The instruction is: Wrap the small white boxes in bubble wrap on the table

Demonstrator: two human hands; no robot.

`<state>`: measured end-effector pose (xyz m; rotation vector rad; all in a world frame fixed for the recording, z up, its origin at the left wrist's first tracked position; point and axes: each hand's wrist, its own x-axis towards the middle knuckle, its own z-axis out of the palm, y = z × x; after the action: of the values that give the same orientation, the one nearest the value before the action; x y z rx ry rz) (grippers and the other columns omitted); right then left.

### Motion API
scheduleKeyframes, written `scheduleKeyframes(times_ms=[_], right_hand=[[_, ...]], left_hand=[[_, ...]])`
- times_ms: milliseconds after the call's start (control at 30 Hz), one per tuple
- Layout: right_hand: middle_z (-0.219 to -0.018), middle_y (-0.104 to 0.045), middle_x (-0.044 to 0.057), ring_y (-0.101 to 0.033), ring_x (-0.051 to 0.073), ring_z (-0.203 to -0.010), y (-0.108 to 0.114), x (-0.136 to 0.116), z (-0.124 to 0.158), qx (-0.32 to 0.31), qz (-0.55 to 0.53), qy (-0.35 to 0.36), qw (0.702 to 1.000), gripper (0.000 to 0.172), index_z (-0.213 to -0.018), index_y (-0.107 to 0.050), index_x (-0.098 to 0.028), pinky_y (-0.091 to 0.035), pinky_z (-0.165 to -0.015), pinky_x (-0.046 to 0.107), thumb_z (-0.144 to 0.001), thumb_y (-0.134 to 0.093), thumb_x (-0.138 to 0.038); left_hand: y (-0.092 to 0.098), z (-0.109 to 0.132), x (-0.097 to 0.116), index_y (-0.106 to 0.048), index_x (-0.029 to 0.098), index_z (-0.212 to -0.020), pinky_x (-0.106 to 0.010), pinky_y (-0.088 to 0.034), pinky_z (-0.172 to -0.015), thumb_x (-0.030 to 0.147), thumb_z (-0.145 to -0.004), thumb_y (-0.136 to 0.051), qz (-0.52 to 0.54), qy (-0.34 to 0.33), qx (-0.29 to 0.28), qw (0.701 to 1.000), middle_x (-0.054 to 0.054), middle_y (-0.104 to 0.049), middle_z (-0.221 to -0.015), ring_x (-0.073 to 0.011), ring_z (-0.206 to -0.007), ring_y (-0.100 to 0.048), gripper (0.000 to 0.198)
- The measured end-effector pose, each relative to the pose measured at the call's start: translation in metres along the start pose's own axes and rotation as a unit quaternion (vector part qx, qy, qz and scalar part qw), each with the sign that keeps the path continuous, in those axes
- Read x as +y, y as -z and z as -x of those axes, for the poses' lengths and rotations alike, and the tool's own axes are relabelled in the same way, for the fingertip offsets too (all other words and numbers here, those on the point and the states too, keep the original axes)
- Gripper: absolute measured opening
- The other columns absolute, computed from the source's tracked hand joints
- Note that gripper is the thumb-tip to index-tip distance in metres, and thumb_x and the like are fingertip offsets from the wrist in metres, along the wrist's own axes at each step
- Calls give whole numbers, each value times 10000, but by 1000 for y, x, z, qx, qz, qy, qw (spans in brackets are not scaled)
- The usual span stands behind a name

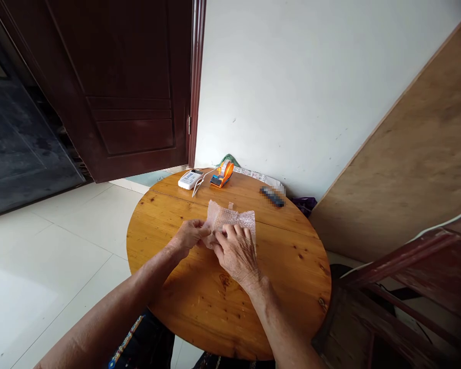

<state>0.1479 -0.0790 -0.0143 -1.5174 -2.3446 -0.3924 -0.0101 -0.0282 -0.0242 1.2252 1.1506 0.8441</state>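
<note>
A sheet of clear, pinkish bubble wrap (236, 218) lies on the round wooden table (292, 256) in front of me. My left hand (190, 236) pinches its left edge between thumb and fingers. Over its near part rests my right hand (236, 251), fingers bent and gripping the wrap close to my left fingertips. A small dark spot shows between the two hands, too small to name. At the far edge of the wrap a little strip (230, 205), perhaps tape, sticks out. Whatever the wrap may enclose is hidden.
Toward the back stand an orange tape dispenser (223, 174) and a white box-shaped device (190, 179) with a white cable (198, 185). A blurred dark object (272, 197) lies at the back right. Beyond are a white wall (292, 92) and a dark red door (130, 92).
</note>
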Motion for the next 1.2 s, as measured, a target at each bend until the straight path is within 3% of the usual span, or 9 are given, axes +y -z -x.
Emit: scheduleKeyframes(times_ms=[133, 333, 433, 633, 733, 800, 933, 1033, 1200], right_hand=[[-1071, -689, 110, -558, 288, -961, 3, 5, 4, 20, -88, -28, 996, 422, -1242, -547, -164, -339, -835, 412, -849, -651, -276], [-1029, -729, 90, -620, 278, -943, 7, 20, 8, 39, -209, -39, 976, 405, -1185, -569, -191, -391, -862, 397, -785, -572, -128], [-1005, -740, 77, -637, 265, -927, 4, 25, 10, 48, -234, -45, 970, 449, -1173, -585, -191, -420, -859, 384, -742, -550, -72], [-971, -750, 61, -664, 242, -909, 4, 30, 10, 117, -261, -59, 956, 340, -1083, -637, -211, -450, -887, 381, -783, -511, -111], [-957, -739, 67, -670, 233, -899, 9, 44, 12, 170, -264, -164, 935, 229, -998, -661, -223, -478, -857, 364, -846, -490, -217], [-977, -732, 76, -671, 231, -867, 13, 57, 16, 151, -253, -261, 919, 236, -1012, -661, -219, -495, -791, 354, -849, -513, -304], [-1042, -726, 124, -685, 251, -816, 19, 78, 32, 12, -224, -384, 896, 456, -1121, -645, -179, -482, -723, 364, -785, -625, -487], [-972, -738, 125, -698, 273, -836, 18, 81, 44, -50, -240, -416, 876, 583, -1197, -616, -149, -472, -729, 368, -781, -631, -558], [-790, -717, 64, -690, 287, -844, 8, 65, 38, -51, -230, -437, 868, 724, -1323, -541, -130, -452, -698, 348, -765, -652, -579]], left_hand=[[-17, 4, 10, -621, 122, -815, -209, -324, -449, 392, -662, -668, -1, -11, -10, 1000, 27, -549, -574, -83, -473, -439, 314], [-14, 19, 26, -539, 162, -647, -225, -262, -510, 166, -653, -488, -175, -116, -102, 972, 59, -423, -570, -90, -554, -376, 51], [-15, 19, 28, -496, 166, -587, -242, -238, -525, 147, -721, -469, -267, -167, -91, 945, 56, -369, -551, -94, -548, -348, 138], [-30, 17, 27, -650, 180, -714, -273, -355, -616, 192, -863, -500, -504, -190, -26, 842, -46, -602, -717, -176, -660, -543, 211], [-29, 18, 20, -691, 185, -848, -306, -424, -691, 202, -887, -492, -566, -234, -9, 791, -94, -630, -886, -222, -791, -591, 203], [-26, 18, 13, -694, 183, -893, -332, -449, -751, 211, -903, -487, -575, -283, 2, 768, -106, -616, -944, -242, -877, -578, 209], [-21, 13, -2, -686, 181, -945, -355, -459, -807, 192, -901, -501, -550, -365, 21, 751, -110, -591, -1031, -249, -951, -522, 190], [-20, 10, -8, -674, 175, -981, -350, -464, -805, 179, -903, -500, -520, -391, 19, 759, -105, -578, -1039, -232, -925, -502, 191], [-21, 6, -14, -662, 178, -1020, -348, -467, -807, 195, -904, -513, -490, -417, 6, 765, -96, -563, -1032, -232, -922, -492, 190]])
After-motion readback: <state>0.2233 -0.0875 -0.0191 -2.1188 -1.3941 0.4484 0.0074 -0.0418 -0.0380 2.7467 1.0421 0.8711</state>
